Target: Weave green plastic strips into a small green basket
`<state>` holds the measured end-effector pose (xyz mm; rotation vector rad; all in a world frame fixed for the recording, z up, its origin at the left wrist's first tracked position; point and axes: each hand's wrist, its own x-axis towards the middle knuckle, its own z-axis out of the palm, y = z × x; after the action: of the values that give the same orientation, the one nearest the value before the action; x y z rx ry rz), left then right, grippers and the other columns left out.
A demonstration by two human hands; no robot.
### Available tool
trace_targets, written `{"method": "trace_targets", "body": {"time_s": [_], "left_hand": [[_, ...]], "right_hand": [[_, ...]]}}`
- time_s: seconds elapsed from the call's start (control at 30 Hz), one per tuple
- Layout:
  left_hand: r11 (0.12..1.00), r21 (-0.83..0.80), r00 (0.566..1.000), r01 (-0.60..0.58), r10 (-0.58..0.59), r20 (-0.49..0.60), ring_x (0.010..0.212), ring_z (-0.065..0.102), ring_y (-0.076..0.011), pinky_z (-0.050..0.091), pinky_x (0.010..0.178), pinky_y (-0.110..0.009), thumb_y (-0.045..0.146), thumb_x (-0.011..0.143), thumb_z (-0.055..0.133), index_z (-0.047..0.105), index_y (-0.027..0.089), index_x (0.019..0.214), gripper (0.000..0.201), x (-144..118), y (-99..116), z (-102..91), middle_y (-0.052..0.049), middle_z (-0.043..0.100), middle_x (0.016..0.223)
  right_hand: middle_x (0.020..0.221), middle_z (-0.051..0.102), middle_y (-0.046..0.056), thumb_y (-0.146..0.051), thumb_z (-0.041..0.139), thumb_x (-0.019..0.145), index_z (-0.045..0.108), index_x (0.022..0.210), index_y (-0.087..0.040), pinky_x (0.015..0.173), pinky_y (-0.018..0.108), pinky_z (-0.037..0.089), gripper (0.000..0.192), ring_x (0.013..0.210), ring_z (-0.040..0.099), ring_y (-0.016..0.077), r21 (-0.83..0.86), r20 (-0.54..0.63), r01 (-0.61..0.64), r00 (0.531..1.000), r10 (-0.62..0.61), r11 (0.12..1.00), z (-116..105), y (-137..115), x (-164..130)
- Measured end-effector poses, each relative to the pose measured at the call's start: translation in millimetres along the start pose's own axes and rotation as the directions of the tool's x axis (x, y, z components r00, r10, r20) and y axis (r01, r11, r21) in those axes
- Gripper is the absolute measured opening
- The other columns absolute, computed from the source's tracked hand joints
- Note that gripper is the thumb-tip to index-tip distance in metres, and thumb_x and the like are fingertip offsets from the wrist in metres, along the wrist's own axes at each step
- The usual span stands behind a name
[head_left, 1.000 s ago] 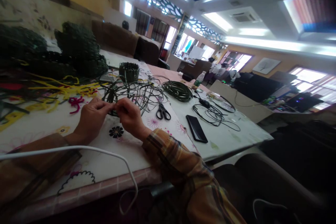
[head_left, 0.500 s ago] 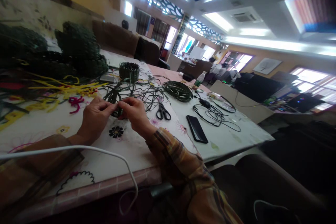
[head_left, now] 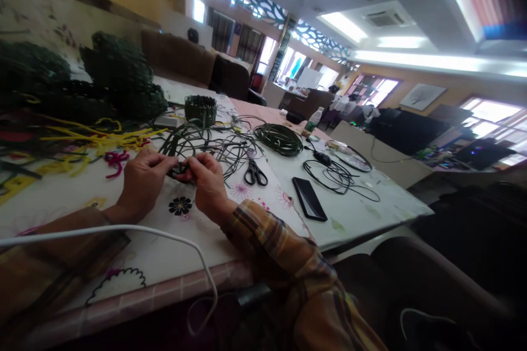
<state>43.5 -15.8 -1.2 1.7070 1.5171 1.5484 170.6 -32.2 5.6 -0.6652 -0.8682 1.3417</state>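
Note:
Dark green plastic weaving strips (head_left: 175, 145) fan out from a small woven bundle in front of me. My left hand (head_left: 143, 178) pinches the bundle's near left side, thumb and forefinger closed. Just to its right, my right hand (head_left: 208, 178) grips the strips with bent fingers, its fingertips close to the left hand's. The exact crossing of the strips between the fingertips is too small to make out. Behind the loose strips stands a small round woven basket (head_left: 200, 111) of the same green. Black-handled scissors (head_left: 255, 173) lie to the right of my right hand.
A coil of green strip (head_left: 279, 140), a phone (head_left: 309, 199), a thin black cable (head_left: 329, 175) and a bottle (head_left: 313, 120) lie or stand to the right. Yellow strips (head_left: 99, 140) and dark green woven pieces (head_left: 119, 74) crowd the left. A white cable (head_left: 164, 232) crosses over my left sleeve.
My right hand has turned slightly, with its fingers more curled over the strips. Both hands stay at the woven bundle, and the view has shifted a little.

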Motion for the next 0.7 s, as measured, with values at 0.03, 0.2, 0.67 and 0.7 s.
{"method": "trace_targets", "body": {"time_s": [0.03, 0.2, 0.67, 0.7], "left_hand": [[1.0, -0.007, 1.0, 0.003, -0.004, -0.007, 0.082, 0.057, -0.0183, 0.043, 0.079, -0.032, 0.042, 0.079, 0.063, 0.072, 0.019, 0.072, 0.026, 1, 0, -0.1, -0.001, 0.062, 0.077], [1.0, -0.025, 0.999, -0.016, 0.015, -0.033, 0.076, 0.055, -0.0169, 0.041, 0.074, -0.031, 0.04, 0.077, 0.065, 0.07, 0.018, 0.068, 0.024, 1, 3, -1.0, 0.0, 0.061, 0.072], [0.996, -0.021, 0.995, -0.088, 0.086, -0.059, 0.076, 0.053, -0.0188, 0.04, 0.08, -0.034, 0.041, 0.076, 0.064, 0.067, 0.02, 0.063, 0.025, 1, 1, 2.7, -0.001, 0.055, 0.068], [0.996, -0.018, 0.995, -0.084, 0.083, -0.058, 0.077, 0.053, -0.0189, 0.04, 0.08, -0.034, 0.041, 0.076, 0.064, 0.067, 0.02, 0.063, 0.025, 1, 0, 2.5, -0.001, 0.055, 0.068]], "right_hand": [[0.061, 0.055, -0.008, -0.022, 0.066, 0.08, 0.054, 0.073, -0.02, 0.06, 0.02, 0.058, 0.014, 0.05, 0.044, 0.0043, 0.013, 0.016, 0.003, 1.0, -0.003, 1.0, 0, 0, 0], [0.061, 0.054, -0.008, -0.021, 0.068, 0.081, 0.052, 0.073, -0.02, 0.062, 0.021, 0.059, 0.019, 0.048, 0.044, 0.0041, 0.035, 0.049, -0.113, 0.993, 0.111, 0.993, -3, -4, 5], [0.061, 0.066, 0.001, -0.017, 0.052, 0.096, 0.052, 0.069, -0.016, 0.054, 0.029, 0.06, 0.026, 0.044, 0.059, 0.0106, -0.056, -0.056, -0.332, 0.943, 0.329, 0.942, -7, -27, 15], [0.063, 0.067, 0.002, -0.02, 0.055, 0.095, 0.052, 0.07, -0.016, 0.055, 0.029, 0.06, 0.025, 0.047, 0.062, 0.0117, -0.049, -0.053, -0.324, 0.946, 0.321, 0.945, -7, -27, 14]]}}
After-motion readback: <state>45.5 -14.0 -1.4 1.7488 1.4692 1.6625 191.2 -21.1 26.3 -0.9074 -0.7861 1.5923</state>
